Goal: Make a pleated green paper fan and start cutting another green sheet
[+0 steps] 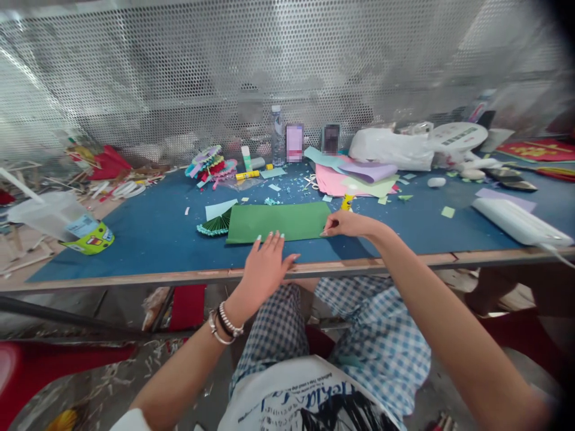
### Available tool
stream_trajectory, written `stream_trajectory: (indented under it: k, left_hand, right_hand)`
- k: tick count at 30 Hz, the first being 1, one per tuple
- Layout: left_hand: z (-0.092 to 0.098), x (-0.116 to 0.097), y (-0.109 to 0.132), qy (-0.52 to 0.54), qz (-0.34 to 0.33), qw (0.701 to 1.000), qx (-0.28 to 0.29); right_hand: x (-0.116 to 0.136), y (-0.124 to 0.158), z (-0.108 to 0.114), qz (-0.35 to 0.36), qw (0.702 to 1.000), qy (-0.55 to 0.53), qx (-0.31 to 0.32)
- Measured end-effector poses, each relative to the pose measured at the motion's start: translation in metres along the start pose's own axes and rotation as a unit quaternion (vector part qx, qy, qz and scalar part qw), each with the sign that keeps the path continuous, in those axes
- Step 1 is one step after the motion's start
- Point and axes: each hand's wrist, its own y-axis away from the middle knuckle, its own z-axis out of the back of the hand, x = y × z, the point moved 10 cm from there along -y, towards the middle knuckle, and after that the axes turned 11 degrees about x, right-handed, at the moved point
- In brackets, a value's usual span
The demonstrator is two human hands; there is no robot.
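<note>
A sheet of green paper [278, 220] lies on the blue tabletop in front of me, its long edge toward me. My left hand [266, 263] rests with fingers stretched out on the near edge of the sheet. At the near right corner, my right hand [344, 225] pinches the paper between thumb and fingers. A pleated dark green paper fan [218, 223] with a light blue trim sits beside the sheet's left end, partly covered by it. Just behind my right hand stands a yellow glue stick [347, 202].
Behind lie stacked coloured papers [354, 173], scissors [311, 182], another yellow glue stick [247, 175], a water bottle [277, 136] and two propped phones. A plastic drink cup [67, 221] stands left. On the right are a white device [516, 220] with a cable and a plastic bag [390, 148].
</note>
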Motion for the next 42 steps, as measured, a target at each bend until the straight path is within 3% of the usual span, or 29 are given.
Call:
stream_trajectory:
  k: [4, 6, 14, 16, 18, 19, 22, 24, 27, 32, 42]
  left_hand:
    - [0.008, 0.051, 0.029, -0.019, 0.055, 0.998, -0.030]
    - [0.008, 0.064, 0.040, -0.021, 0.067, 0.997, -0.034]
    - [0.006, 0.072, 0.049, 0.006, 0.052, 0.997, -0.052]
    - [0.006, 0.075, 0.048, 0.011, 0.046, 0.998, -0.049]
    - [0.005, 0.077, 0.048, 0.012, 0.045, 0.998, -0.048]
    - [0.005, 0.077, 0.048, 0.011, 0.045, 0.998, -0.047]
    - [0.004, 0.076, 0.047, 0.009, 0.049, 0.998, -0.044]
    - [0.004, 0.076, 0.047, 0.008, 0.052, 0.998, -0.038]
    - [0.005, 0.076, 0.046, 0.009, 0.052, 0.998, -0.034]
    - [0.010, 0.081, 0.047, 0.037, 0.049, 0.997, -0.037]
    - [0.011, 0.090, 0.047, 0.075, 0.048, 0.995, -0.042]
  right_hand:
    - [0.001, 0.001, 0.001, -0.001, 1.000, -0.012, -0.006]
    - [0.002, 0.001, 0.000, -0.001, 1.000, -0.015, -0.006]
    - [0.005, 0.006, 0.000, -0.040, 0.998, 0.042, -0.026]
    - [0.027, 0.016, -0.001, -0.059, 0.987, 0.111, -0.104]
    - [0.075, 0.031, -0.005, -0.029, 0.952, 0.194, -0.237]
    - [0.103, 0.033, -0.021, 0.017, 0.942, 0.220, -0.254]
    - [0.178, 0.019, -0.091, 0.192, 0.935, 0.251, -0.161]
    - [0.194, 0.009, -0.114, 0.203, 0.937, 0.245, -0.143]
    - [0.189, 0.000, -0.120, 0.180, 0.944, 0.239, -0.138]
    - [0.159, 0.014, -0.102, 0.153, 0.945, 0.246, -0.152]
    - [0.064, 0.068, -0.059, 0.017, 0.949, 0.233, -0.210]
